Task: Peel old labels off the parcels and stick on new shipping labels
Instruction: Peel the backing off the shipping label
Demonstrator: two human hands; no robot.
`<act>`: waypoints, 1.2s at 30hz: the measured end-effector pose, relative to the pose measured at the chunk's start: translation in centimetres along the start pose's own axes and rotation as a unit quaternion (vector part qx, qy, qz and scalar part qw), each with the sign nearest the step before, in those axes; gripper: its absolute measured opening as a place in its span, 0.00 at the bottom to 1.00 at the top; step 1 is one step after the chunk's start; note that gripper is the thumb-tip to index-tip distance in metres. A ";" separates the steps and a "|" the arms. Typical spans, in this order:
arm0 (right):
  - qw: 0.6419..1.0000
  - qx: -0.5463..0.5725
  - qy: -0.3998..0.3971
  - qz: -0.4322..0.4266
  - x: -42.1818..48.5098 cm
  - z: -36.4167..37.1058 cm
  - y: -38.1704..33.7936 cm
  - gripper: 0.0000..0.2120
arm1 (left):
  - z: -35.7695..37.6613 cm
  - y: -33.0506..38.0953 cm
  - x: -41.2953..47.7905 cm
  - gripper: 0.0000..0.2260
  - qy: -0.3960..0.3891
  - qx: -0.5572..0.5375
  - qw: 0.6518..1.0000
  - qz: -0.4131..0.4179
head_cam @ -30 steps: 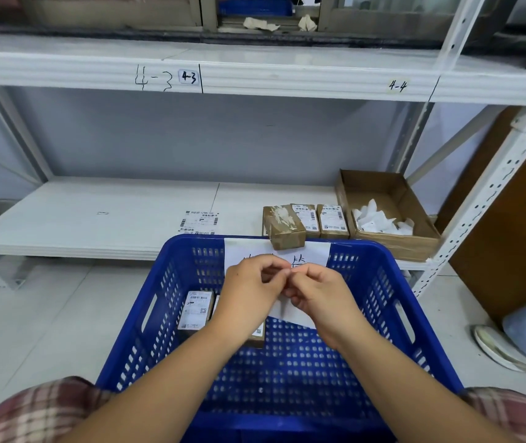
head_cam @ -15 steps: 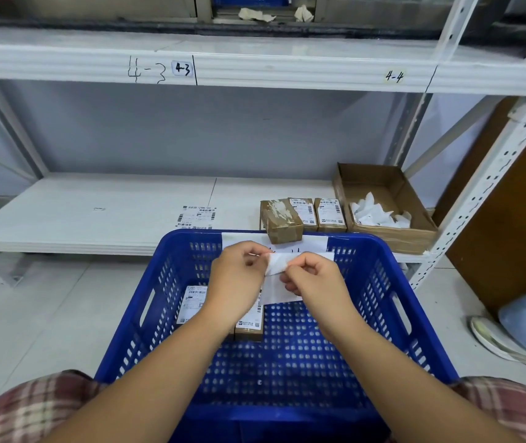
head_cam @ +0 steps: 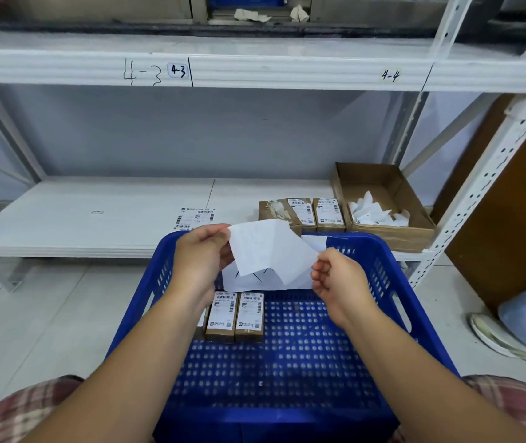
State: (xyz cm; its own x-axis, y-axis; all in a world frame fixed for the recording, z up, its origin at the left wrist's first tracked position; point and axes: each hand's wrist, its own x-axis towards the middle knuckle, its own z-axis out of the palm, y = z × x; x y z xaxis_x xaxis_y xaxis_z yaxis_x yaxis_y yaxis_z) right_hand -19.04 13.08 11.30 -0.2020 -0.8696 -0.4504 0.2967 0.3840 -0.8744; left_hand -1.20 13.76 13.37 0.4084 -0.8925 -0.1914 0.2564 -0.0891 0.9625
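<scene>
Head cam, looking down into a blue crate (head_cam: 379, 260) at the lower middle of the frame. My read is we're mid-way through freeing a new label (head_cam: 266, 251) from its backing, though only the blank white side faces the camera, so I can't tell which layer is which.

Left hand (head_cam: 202, 255) pinches the label's top-left corner between thumb and forefinger, with the rest of the fingers curled in behind. Right hand (head_cam: 343, 284) pinches the bottom-right corner the same way, other fingers loosely curled under. So the label hangs stretched diagonally between the two pinches, up in the air above the crate's far end, not touching any parcel. A handwritten note (head_cam: 248, 282) on the crate's far wall sits right behind it.

Where it should go next, I'd guess: the bare parcel (head_cam: 276, 211) on the shelf (head_cam: 95, 219) just above the label in frame. It has torn white residue on top and no label, unlike the two labelled ones to its right. That means keeping the sticky side off the fingers and laying it down flat and square. Any backing probably belongs in the box (head_cam: 392, 235) of scraps (head_cam: 376, 214) at right.

Two labelled parcels (head_cam: 220, 316) lie in the crate below the left hand.
</scene>
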 end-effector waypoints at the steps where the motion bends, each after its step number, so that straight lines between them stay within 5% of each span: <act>1: 1.000 -0.002 0.009 -0.001 0.3 -0.2 -0.2 0.09 | -0.1 0.2 0.1 0.08 0.000 -0.001 1.000 0.004; 10: 0.991 -0.071 0.103 -0.050 1.9 -1.8 -1.1 0.09 | -1.5 1.1 0.9 0.09 0.047 0.007 0.999 0.021; 22: 0.983 0.044 0.174 -0.024 5.3 -4.3 1.6 0.11 | -1.4 -0.5 1.7 0.08 0.040 0.017 0.999 0.015; 31: 0.950 -0.166 0.195 -0.179 10.9 -5.2 0.6 0.05 | 2.0 -3.0 3.6 0.08 0.007 -0.038 0.999 -0.037; 36: 0.870 -0.315 0.207 -0.318 16.2 -6.3 -2.9 0.03 | 4.9 -4.6 4.8 0.08 -0.017 -0.063 0.997 -0.046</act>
State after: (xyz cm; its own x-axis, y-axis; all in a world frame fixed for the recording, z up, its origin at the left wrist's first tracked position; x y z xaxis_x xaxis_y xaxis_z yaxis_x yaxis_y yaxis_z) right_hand -29.02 -0.16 5.45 -0.4957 -0.8325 0.2472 -0.5413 0.0736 -0.8376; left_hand -4.71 7.70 9.00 0.3486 -0.8981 -0.2682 0.3995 -0.1165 0.9093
